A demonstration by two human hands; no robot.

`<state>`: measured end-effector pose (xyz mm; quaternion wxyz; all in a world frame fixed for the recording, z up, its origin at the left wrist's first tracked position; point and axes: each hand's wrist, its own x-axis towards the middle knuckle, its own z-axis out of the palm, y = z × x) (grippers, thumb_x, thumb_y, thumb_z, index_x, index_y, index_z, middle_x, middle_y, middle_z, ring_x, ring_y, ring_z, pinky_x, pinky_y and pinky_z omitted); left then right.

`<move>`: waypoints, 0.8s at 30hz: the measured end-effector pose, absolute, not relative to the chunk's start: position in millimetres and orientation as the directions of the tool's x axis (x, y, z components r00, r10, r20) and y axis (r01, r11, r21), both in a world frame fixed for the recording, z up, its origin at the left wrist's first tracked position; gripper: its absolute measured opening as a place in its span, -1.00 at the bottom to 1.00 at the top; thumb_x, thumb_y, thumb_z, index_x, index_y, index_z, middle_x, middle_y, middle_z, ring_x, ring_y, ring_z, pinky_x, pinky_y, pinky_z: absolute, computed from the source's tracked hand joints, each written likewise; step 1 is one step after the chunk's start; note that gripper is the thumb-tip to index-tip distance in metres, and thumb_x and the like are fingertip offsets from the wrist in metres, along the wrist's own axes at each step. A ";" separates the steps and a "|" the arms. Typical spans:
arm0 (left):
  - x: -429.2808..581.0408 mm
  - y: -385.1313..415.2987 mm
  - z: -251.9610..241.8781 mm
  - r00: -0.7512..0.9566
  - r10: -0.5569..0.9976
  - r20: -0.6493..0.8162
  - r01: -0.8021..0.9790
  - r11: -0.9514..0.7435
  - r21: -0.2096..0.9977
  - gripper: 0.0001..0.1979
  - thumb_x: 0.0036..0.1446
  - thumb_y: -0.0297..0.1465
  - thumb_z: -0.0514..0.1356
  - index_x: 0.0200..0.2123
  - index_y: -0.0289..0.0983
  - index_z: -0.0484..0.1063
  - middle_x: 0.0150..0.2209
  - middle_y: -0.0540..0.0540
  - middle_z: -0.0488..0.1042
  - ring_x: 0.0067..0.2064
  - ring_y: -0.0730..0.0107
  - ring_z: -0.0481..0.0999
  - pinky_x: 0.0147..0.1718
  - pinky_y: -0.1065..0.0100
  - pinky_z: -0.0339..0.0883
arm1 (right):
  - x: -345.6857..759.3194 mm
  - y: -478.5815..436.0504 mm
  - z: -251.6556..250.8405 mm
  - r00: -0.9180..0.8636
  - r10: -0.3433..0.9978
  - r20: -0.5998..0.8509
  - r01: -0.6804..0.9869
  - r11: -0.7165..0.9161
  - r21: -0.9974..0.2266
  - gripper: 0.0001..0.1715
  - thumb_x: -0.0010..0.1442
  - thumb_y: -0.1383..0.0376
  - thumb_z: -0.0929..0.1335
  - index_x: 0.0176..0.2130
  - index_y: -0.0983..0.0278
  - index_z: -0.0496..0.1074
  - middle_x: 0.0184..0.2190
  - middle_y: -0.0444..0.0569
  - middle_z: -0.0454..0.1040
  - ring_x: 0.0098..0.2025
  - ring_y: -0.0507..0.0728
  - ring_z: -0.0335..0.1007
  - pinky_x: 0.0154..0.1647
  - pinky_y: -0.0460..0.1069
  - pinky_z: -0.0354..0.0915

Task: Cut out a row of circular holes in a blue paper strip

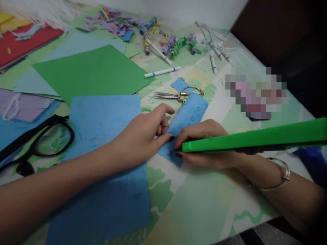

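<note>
A blue paper strip (190, 114) with small drawn rings lies between my hands, its far end slightly raised. My left hand (150, 131) has its fingers curled at the strip's left edge, the thumb pressing on the paper. On the strip's near part, my right hand (204, 136) is closed in a pinch. A long bright green bar (250, 135) crosses in front of this hand and hides what the fingers hold. Gold-handled scissors (170, 96) lie open just beyond the strip, beside a small blue paper piece (179, 84).
A large blue sheet (107, 200) lies under my left forearm, with a green sheet (94, 73) beyond it. Black-framed glasses (70, 127) are at left. White markers (162, 72), curled paper pieces (178, 46) and paper scraps (117, 22) are scattered at the back. A pixelated patch covers something at right.
</note>
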<state>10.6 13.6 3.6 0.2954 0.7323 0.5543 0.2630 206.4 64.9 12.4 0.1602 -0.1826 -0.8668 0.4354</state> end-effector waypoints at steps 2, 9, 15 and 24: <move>10.6 12.6 3.4 0.253 0.965 0.066 0.657 -0.221 0.721 -0.62 0.09 -0.46 0.12 0.01 -0.25 0.21 -0.40 0.07 0.35 -0.43 0.47 0.36 -0.43 0.40 0.19 | 206.6 65.6 10.1 -0.894 0.426 0.141 0.136 0.557 -0.820 -0.85 0.05 0.46 0.39 -0.30 0.36 0.51 -0.50 -0.18 0.50 -0.53 -0.11 0.30 -0.49 -0.22 0.20; 12.4 9.2 1.5 0.265 0.960 0.095 0.692 -0.258 0.674 -0.61 0.10 -0.48 0.08 0.03 -0.27 0.19 -0.43 0.07 0.32 -0.41 0.44 0.34 -0.42 0.38 0.16 | 207.8 65.9 6.4 -0.881 0.449 0.152 0.137 0.547 -0.826 -0.88 0.04 0.46 0.40 -0.33 0.34 0.51 -0.58 -0.21 0.43 -0.58 -0.12 0.22 -0.54 -0.22 0.17; 12.1 8.0 -0.1 0.279 0.954 0.113 0.693 -0.282 0.663 -0.56 0.09 -0.47 0.07 0.07 -0.25 0.15 -0.39 0.06 0.34 -0.38 0.42 0.35 -0.40 0.39 0.19 | 205.5 65.7 7.5 -0.874 0.461 0.154 0.166 0.580 -0.798 -0.87 -0.01 0.47 0.37 -0.36 0.34 0.50 -0.58 -0.20 0.45 -0.58 -0.11 0.24 -0.54 -0.21 0.17; 13.1 8.2 0.6 0.283 0.951 0.122 0.699 -0.292 0.653 -0.57 0.10 -0.46 0.05 0.07 -0.28 0.14 -0.41 0.06 0.32 -0.40 0.42 0.32 -0.42 0.39 0.16 | 205.6 65.3 8.2 -0.868 0.476 0.142 0.203 0.601 -0.773 -0.87 0.00 0.45 0.37 -0.36 0.30 0.51 -0.56 -0.20 0.48 -0.59 -0.09 0.26 -0.56 -0.19 0.17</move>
